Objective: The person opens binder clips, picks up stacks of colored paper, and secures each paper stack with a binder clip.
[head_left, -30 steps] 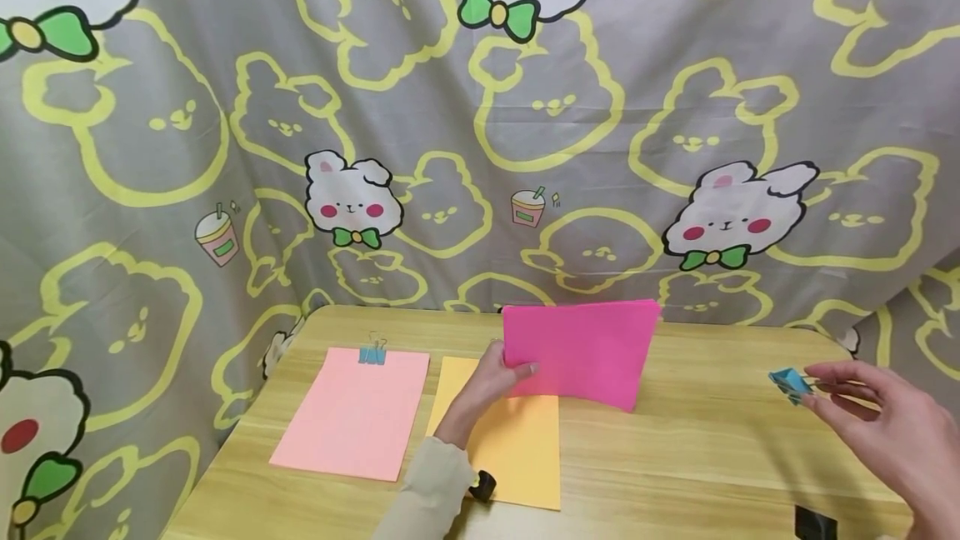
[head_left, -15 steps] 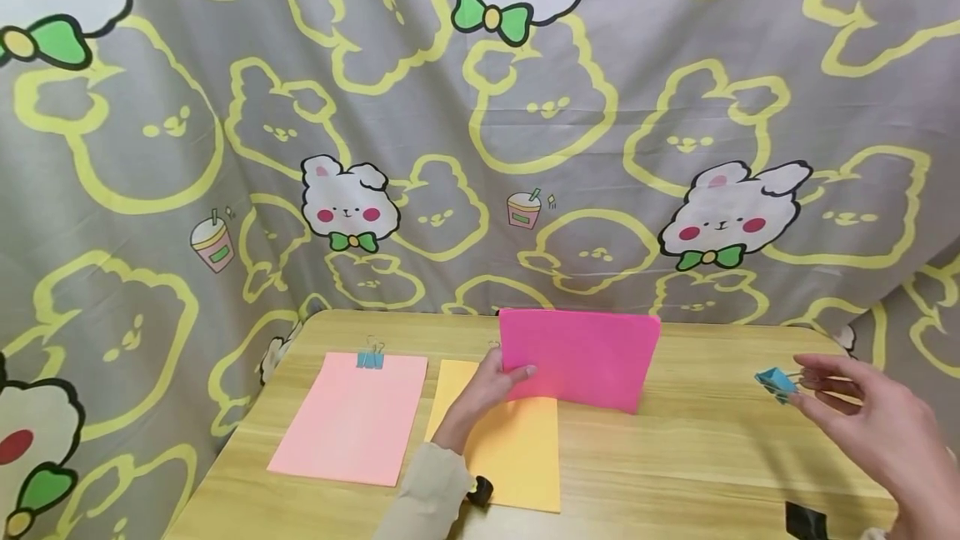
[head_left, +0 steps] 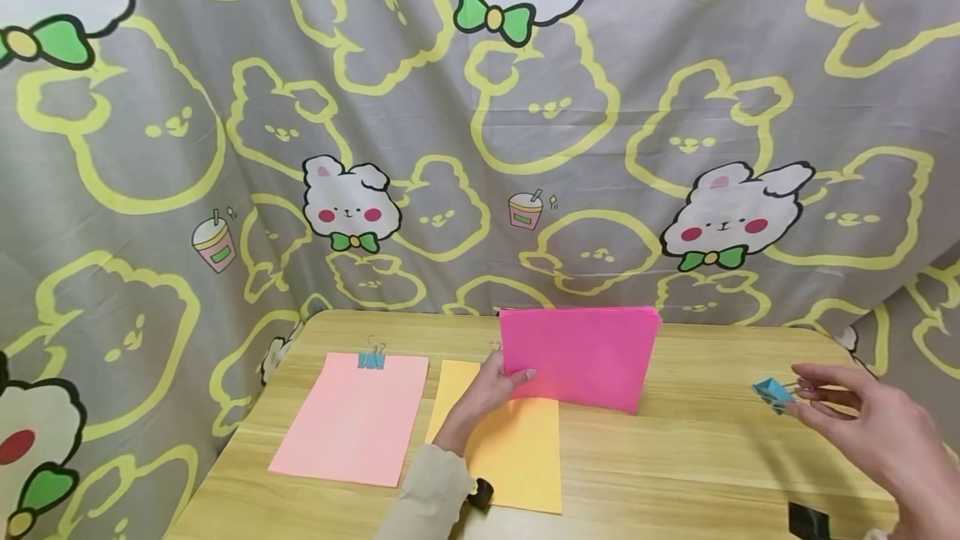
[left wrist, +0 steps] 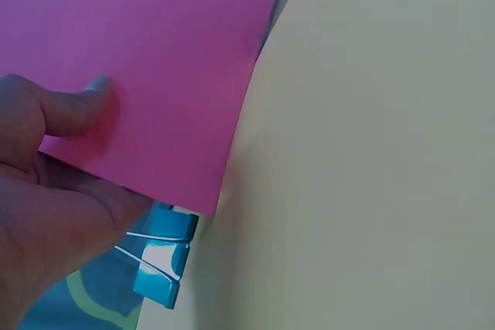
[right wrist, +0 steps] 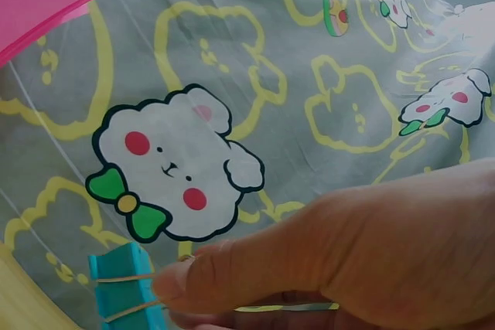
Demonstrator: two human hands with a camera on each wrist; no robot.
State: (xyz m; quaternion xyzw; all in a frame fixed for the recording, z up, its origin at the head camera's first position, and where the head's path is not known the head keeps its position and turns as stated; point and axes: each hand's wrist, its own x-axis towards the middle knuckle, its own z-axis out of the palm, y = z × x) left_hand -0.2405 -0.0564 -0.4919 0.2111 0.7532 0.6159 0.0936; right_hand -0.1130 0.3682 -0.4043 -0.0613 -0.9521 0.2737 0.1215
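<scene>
My left hand (head_left: 491, 386) grips a stack of magenta paper (head_left: 581, 357) at its lower left corner, thumb on the near face. The stack is tilted up above yellow paper (head_left: 517, 457), covering its far part. In the left wrist view a blue binder clip (left wrist: 166, 256) sits on the far edge of the yellow paper, just below the magenta corner. My right hand (head_left: 873, 415) pinches another blue binder clip (head_left: 772, 394) by its wire handles, well right of the magenta stack. That clip's jaws point left, apart from any paper.
At the left lies pink paper (head_left: 352, 423) with a blue binder clip (head_left: 371, 360) on its far edge. Everything rests on a wooden table (head_left: 697, 473). A patterned curtain (head_left: 450, 132) hangs behind the table and along its left side.
My right hand has moved slightly left and down with the binder clip, mostly in the first half second. The left hand and magenta stack stay nearly still. The head view shifted a little.
</scene>
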